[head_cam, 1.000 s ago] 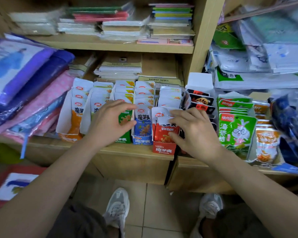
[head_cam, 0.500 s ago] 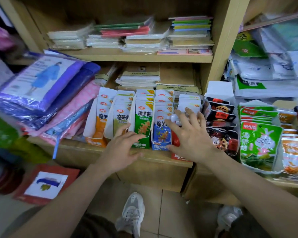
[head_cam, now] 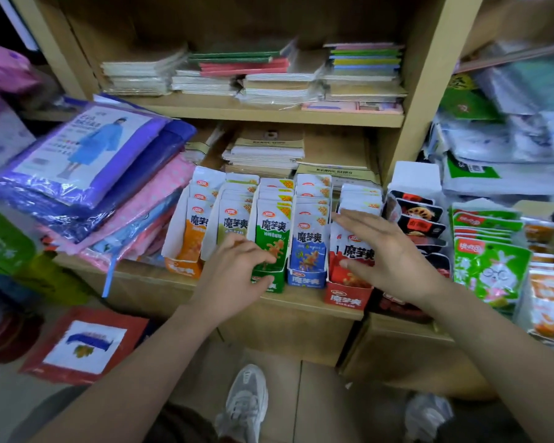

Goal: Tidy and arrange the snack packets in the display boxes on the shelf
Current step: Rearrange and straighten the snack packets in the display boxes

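The work seemed nearly done, as far as I could judge: five display boxes stood side by side on the shelf (head_cam: 147, 273), and the snack packets in each stood upright, one behind another, in quite even rows. From the left, there was an orange box (head_cam: 181, 266), then a row of pale green packets (head_cam: 234, 222) whose box front was hidden behind the left hand (head_cam: 234, 276), then a green box (head_cam: 274, 282), a blue box (head_cam: 306, 279) and a red box (head_cam: 347, 297). The red box stood more forward than the others, at the shelf edge, so it probably still needed to be pushed in line. The right hand (head_cam: 387, 257) was released, with straight spread fingers lying over the red box's packets. The left hand had loosely bent fingers at the green box's front; I could not tell whether it pinched the box or only touched it. Further right, black packets (head_cam: 419, 215) and green rabbit packets (head_cam: 493, 270) were not being handled.
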